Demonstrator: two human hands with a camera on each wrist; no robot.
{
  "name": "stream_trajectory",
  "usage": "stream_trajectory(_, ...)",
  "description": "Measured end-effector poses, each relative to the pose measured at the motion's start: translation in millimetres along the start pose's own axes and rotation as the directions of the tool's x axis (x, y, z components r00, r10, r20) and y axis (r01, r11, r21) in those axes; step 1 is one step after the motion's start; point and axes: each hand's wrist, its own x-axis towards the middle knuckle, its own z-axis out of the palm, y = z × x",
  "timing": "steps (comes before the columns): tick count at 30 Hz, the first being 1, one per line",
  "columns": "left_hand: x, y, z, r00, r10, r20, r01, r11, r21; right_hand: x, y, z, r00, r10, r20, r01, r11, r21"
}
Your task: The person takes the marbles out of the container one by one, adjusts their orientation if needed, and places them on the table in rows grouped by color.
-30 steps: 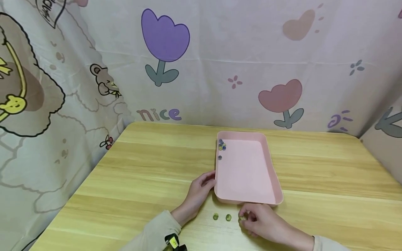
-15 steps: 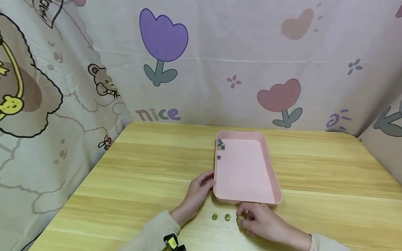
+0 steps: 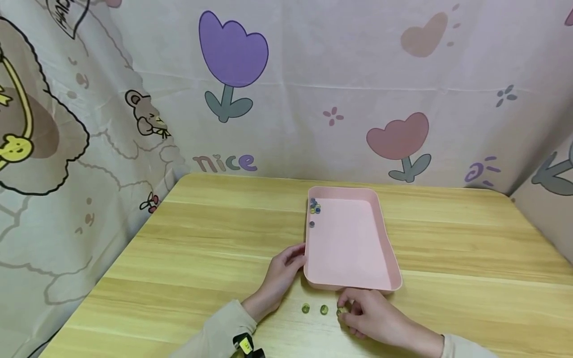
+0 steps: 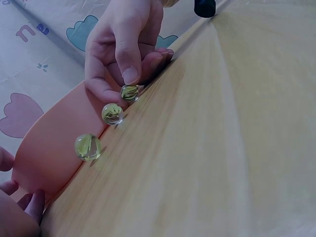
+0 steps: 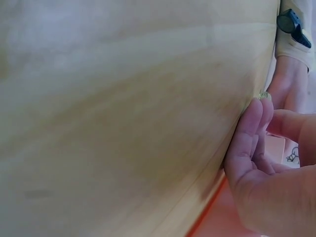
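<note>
On the wooden table, my right hand [image 3: 373,314] pinches a clear glass marble with yellow-green swirls [image 4: 130,92] between thumb and index finger. Two similar marbles, a left one [image 3: 306,309] and a middle one [image 3: 324,310], lie in a row with it along the near side of a pink tray [image 3: 351,238]. My left hand [image 3: 279,276] rests its relaxed fingers against the outside of the tray's left wall, close to the near corner. Part of the held marble is hidden by my fingertips in the head view.
Inside the tray, several blue and yellow marbles [image 3: 315,207] cluster at the far left, and a single greyish marble [image 3: 312,224] sits nearer along the same wall. A printed cloth [image 3: 295,134] hangs behind the table [image 3: 215,223]. A black device [image 3: 247,345] is on my left sleeve.
</note>
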Motion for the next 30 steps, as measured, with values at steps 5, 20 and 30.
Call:
stream_trajectory(5,0.3,0.1,-1.8,1.000,0.002,-0.008,-0.002,1.000,0.012,0.6,-0.5,1.2,1.000,-0.014,-0.015,0.013,1.000,-0.010)
stream_trajectory(20,-0.7,-1.5,0.3,1.000,-0.013,-0.002,0.013,1.000,-0.002,-7.3,-5.0,-1.3,0.998,0.036,-0.048,-0.044,0.984,-0.175)
stream_trajectory(30,-0.2,0.1,-0.2,1.000,-0.001,0.001,0.001,1.000,0.003,-18.3,-0.3,-9.4,0.995,0.031,-0.092,-0.052,0.971,-0.234)
